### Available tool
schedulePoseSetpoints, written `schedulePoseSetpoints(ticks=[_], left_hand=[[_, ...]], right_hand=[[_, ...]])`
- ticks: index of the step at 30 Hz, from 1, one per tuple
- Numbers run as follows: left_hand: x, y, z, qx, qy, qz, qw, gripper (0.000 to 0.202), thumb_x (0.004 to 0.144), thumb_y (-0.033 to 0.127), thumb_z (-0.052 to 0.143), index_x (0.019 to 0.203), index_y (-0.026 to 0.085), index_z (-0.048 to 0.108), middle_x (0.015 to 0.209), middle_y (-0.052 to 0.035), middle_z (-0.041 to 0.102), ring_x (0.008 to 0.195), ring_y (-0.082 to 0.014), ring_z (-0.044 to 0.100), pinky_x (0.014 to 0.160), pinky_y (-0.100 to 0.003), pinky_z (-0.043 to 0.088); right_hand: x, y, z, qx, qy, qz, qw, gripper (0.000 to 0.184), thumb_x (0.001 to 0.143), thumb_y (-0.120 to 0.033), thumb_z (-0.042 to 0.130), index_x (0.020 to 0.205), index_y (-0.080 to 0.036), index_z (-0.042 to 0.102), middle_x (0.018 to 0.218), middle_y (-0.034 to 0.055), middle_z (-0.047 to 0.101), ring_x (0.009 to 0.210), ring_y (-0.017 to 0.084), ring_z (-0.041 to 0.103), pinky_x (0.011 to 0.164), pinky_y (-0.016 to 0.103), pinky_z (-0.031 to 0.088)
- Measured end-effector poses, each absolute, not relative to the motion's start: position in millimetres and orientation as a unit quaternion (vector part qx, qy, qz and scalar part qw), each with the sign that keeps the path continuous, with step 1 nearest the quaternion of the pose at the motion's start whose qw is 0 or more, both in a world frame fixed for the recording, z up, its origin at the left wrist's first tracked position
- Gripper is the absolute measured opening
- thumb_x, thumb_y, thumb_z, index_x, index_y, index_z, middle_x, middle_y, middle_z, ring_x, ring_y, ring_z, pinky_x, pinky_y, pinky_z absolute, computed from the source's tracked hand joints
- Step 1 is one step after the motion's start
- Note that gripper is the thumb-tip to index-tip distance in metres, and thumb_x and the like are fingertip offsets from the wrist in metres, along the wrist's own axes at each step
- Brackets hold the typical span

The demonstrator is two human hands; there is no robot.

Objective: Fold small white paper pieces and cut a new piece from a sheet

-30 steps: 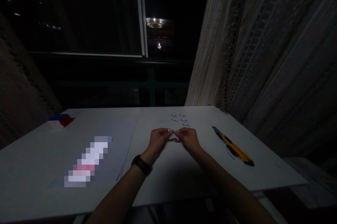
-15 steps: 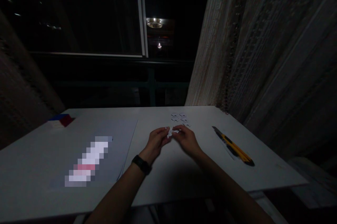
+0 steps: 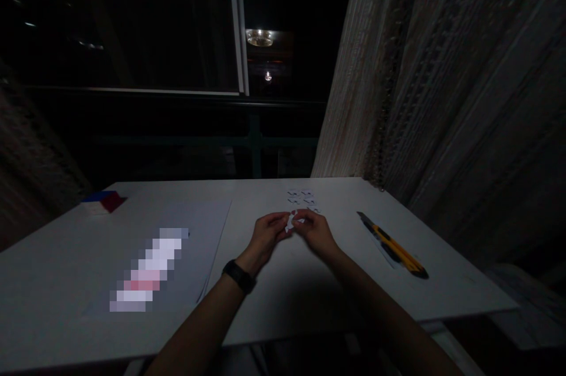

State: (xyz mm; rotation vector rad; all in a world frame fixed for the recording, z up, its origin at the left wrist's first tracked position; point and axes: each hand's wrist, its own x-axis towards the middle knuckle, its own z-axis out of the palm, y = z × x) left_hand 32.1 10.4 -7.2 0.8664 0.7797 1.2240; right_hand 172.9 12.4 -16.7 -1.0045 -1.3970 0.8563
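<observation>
Between my two hands is a small piece of white paper, held above the table. My left hand, with a dark watch on its wrist, pinches the paper's left side. On the other side my right hand grips it with thumb and fingers. Dark marks or gaps show on the paper, too small to make out. Just beyond my fingers lie several small paper pieces with dark marks, set out in rows; my right hand partly covers the nearest ones.
A yellow and black utility knife lies at the right, alongside another thin dark item. White paper sheets, partly pixelated, cover the left of the white table. A blue, red and white block sits at the far left. Curtains hang behind.
Both hands have shifted slightly, the left one a little to the right and closer to the other. The paper between them has turned and shows more of its face.
</observation>
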Motion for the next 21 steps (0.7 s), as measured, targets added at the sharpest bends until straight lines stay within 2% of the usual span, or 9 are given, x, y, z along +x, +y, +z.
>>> schedulePoseSetpoints(ticks=[5,16,21], left_hand=[[31.9,9.7,-5.5,0.388,0.340,0.537,0.667,0.023,0.063,0.018,0.073,0.083,0.009,0.066,0.079,-0.0089,0.066,0.070,-0.0148,0.062,0.067,-0.027,0.053],[32.9,7.7,-1.6,0.385,0.348,0.557,0.648,0.026,0.059,0.020,0.075,0.081,0.010,0.066,0.079,-0.0081,0.066,0.071,-0.0147,0.061,0.067,-0.028,0.052],[33.8,7.3,-2.9,0.393,0.353,0.560,0.638,0.026,0.058,0.020,0.075,0.079,0.010,0.065,0.078,-0.0082,0.066,0.069,-0.0149,0.061,0.065,-0.029,0.052]], right_hand=[[175.0,15.7,-17.1,-0.407,-0.575,0.400,0.586,0.014,0.062,-0.030,0.067,0.064,-0.018,0.060,0.096,0.0079,0.062,0.092,0.021,0.057,0.079,0.034,0.045],[173.0,14.5,-17.2,-0.405,-0.608,0.388,0.562,0.024,0.066,-0.040,0.065,0.074,-0.018,0.063,0.095,0.0076,0.062,0.086,0.020,0.057,0.076,0.034,0.045],[171.3,12.4,-15.1,-0.377,-0.612,0.412,0.560,0.023,0.066,-0.041,0.064,0.066,-0.018,0.061,0.090,0.0060,0.061,0.083,0.019,0.057,0.073,0.032,0.047]])
